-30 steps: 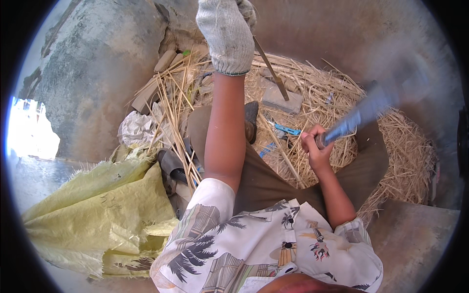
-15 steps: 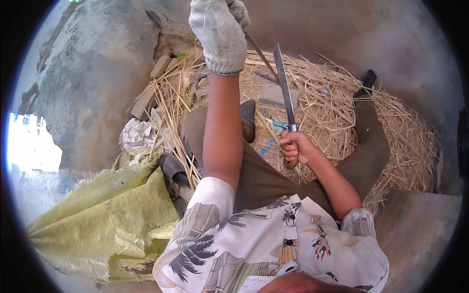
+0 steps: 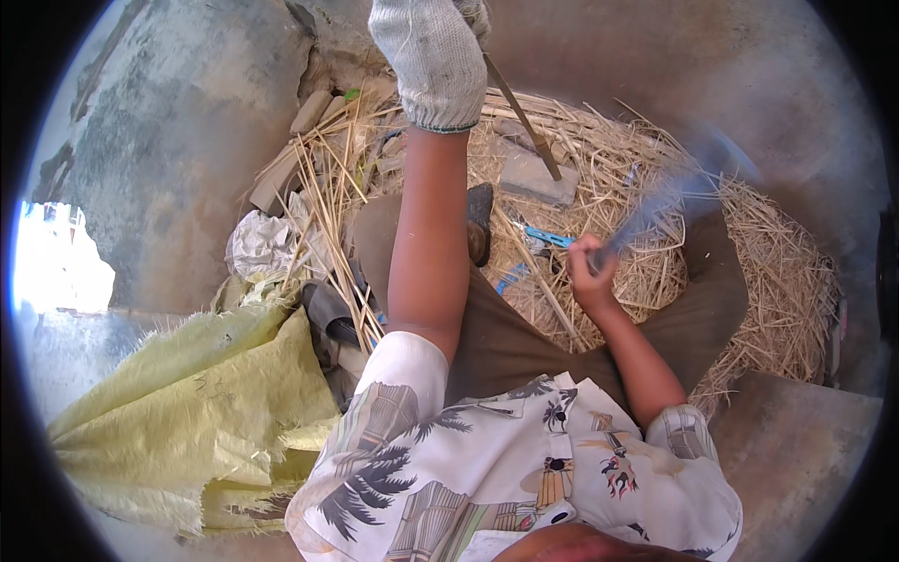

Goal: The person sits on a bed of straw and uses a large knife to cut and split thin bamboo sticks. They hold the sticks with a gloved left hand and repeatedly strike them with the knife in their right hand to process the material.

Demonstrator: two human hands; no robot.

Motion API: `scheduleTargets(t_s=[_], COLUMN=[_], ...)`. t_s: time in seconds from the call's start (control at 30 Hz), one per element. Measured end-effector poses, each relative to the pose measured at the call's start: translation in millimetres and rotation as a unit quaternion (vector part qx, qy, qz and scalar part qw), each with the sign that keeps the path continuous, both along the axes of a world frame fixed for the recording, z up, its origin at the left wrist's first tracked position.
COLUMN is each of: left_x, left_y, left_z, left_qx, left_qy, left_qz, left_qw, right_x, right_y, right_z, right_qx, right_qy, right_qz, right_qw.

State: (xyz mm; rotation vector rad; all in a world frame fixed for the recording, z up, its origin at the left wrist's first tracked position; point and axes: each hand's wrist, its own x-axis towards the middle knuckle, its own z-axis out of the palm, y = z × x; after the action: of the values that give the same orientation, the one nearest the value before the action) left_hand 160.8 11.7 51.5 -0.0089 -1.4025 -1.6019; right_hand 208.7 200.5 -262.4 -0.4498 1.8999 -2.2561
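My left hand (image 3: 433, 58), in a grey knitted glove, is raised near the top of the view and grips a thin wooden stick (image 3: 524, 120) that slants down to a flat grey stone block (image 3: 537, 178). My right hand (image 3: 593, 272) is bare and closed on the handle of a long-bladed knife (image 3: 667, 201), which points up to the right and is blurred by motion. Straw (image 3: 637, 244) lies in a heap under both hands, around my legs in brown trousers (image 3: 524, 337).
A yellow woven sack (image 3: 187, 412) lies at the lower left. Crumpled white material (image 3: 257, 245), wood pieces (image 3: 281, 173) and loose stalks sit left of my leg. A small blue tool (image 3: 548, 239) lies on the straw. A dark sandal (image 3: 479, 220) shows by my arm. The ground is bare concrete.
The knife swung from the right to upright near the stick, then back out to the right, blurred again. My gloved left hand kept the stick on the block.
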Motion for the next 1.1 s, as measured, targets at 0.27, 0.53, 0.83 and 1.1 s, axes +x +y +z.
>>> scheduleTargets(t_s=[0.27,0.53,0.83,1.1], left_x=[-1.3,6.0,29.0,9.1], left_y=[-0.1,9.9,48.4,5.3], left_z=[-2.2,7.5,25.1,21.2], left_qx=[0.063,0.003,-0.067,0.073], left_qy=[-0.005,0.005,-0.018,0.123], left_qz=[-0.035,-0.024,0.074,-0.103], left_qw=[0.997,1.000,0.995,0.984], right_x=[-7.3,-9.1,20.4,22.4], right_y=[-12.8,2.0,-1.8,1.4], right_z=[-26.9,24.9,19.0,23.8], right_qx=[0.293,0.017,-0.087,-0.182], right_qy=[-0.110,-0.363,-0.444,-0.485], right_qz=[-0.012,0.180,0.348,0.343], right_qw=[0.950,0.914,0.821,0.784])
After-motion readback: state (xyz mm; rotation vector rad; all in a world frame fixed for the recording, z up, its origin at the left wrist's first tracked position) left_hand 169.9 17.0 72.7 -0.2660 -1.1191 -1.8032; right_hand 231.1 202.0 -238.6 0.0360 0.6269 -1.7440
